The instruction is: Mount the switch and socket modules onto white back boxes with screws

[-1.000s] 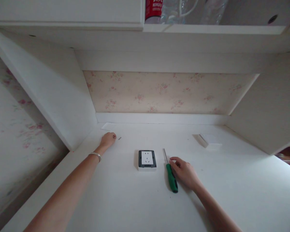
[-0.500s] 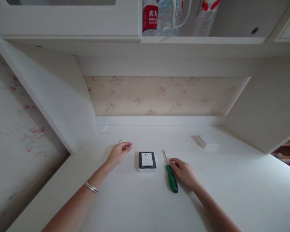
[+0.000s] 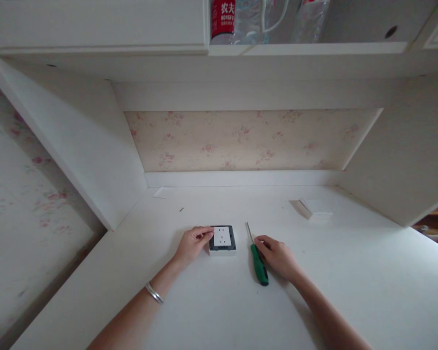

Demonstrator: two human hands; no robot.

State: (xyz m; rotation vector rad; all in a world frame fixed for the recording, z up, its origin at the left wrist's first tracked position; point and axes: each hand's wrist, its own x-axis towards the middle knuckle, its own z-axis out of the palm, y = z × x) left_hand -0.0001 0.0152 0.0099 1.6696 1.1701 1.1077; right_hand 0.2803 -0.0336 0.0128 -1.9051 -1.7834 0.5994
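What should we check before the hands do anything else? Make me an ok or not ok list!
1. Socket face up on the white surface: ok.
2. Left hand at the socket's left edge: ok.
3. Something tiny pinched in the left fingers: cannot tell, too small.
4. Screwdriver beside the right hand: ok.
5. Right fingers wrapped around the screwdriver's handle: not ok.
6. Small dark piece picked up: not ok, lying loose.

This looks like a room in a home: rose-patterned wallpaper [image 3: 244,138] covers the walls at twelve and nine o'clock, white fitted cupboards [image 3: 95,24] run overhead, drink bottles [image 3: 223,22] stand on an open shelf [image 3: 306,49] around twelve, and a plain white surface [image 3: 211,306] spreads toward six.
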